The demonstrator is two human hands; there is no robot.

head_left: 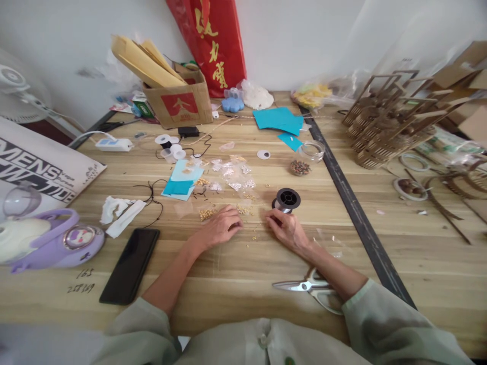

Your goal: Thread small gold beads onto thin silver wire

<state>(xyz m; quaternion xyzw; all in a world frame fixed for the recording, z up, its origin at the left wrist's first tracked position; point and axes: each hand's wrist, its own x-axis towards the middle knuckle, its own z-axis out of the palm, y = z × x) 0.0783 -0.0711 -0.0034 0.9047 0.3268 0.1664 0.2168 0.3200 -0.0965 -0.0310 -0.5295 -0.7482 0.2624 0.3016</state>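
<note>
My left hand (pixel 220 227) rests on the wooden table (pixel 243 274) with its fingers curled and pinched together beside a scatter of tiny gold beads (pixel 207 214). My right hand (pixel 286 228) lies a little to the right, fingers also pinched, just in front of a spool of thin wire (pixel 286 199). What either pinch holds is too small to make out. Several small clear bags of beads (pixel 232 175) lie beyond the hands. Scissors (pixel 310 287) rest under my right forearm.
A black phone (pixel 130 264) and a purple container (pixel 53 238) lie at the left. Teal paper (pixel 279 120), a glass jar (pixel 312 150), a bead dish (pixel 300 167), a cardboard box (pixel 182 101) and wooden cut-out frames (pixel 388 121) stand farther back.
</note>
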